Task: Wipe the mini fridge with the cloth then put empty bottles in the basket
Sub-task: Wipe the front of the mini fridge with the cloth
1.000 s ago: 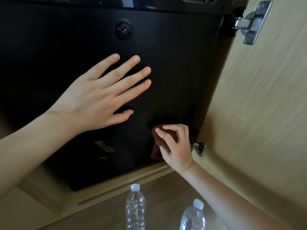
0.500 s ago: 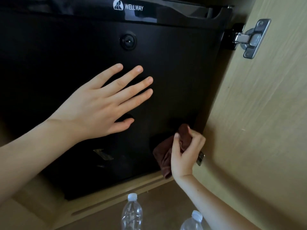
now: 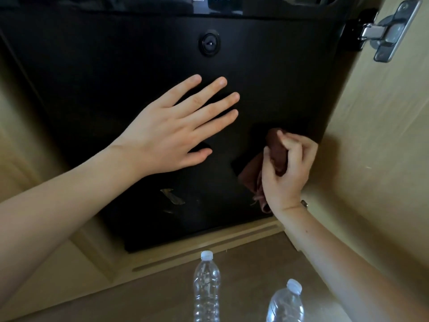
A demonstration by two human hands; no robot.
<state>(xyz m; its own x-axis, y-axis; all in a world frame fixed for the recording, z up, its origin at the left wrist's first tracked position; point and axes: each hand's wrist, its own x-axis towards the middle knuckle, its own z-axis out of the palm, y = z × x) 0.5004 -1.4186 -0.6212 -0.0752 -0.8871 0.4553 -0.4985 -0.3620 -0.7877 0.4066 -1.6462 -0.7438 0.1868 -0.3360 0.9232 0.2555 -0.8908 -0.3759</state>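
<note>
The black mini fridge (image 3: 267, 73) fills the upper part of the view, with a round lock high on its door. My left hand (image 3: 171, 135) lies flat on the door, fingers spread, holding nothing. My right hand (image 3: 287, 170) is closed around a bunched brown cloth (image 3: 275, 152) and presses it against the door's lower right area, near the edge. Two clear plastic bottles with white caps stand on the floor in front: one (image 3: 206, 284) in the middle, another (image 3: 286, 303) to its right. No basket is in view.
An open wooden cabinet door (image 3: 376, 147) stands at the right, with a metal hinge (image 3: 383, 31) at its top. The fridge sits inside a wooden cabinet frame (image 3: 197, 249). Brown floor (image 3: 144, 298) lies below.
My right hand has moved the cloth from the door's bottom right corner upward along the right side. My left hand has stayed flat on the door. The view has shifted slightly.
</note>
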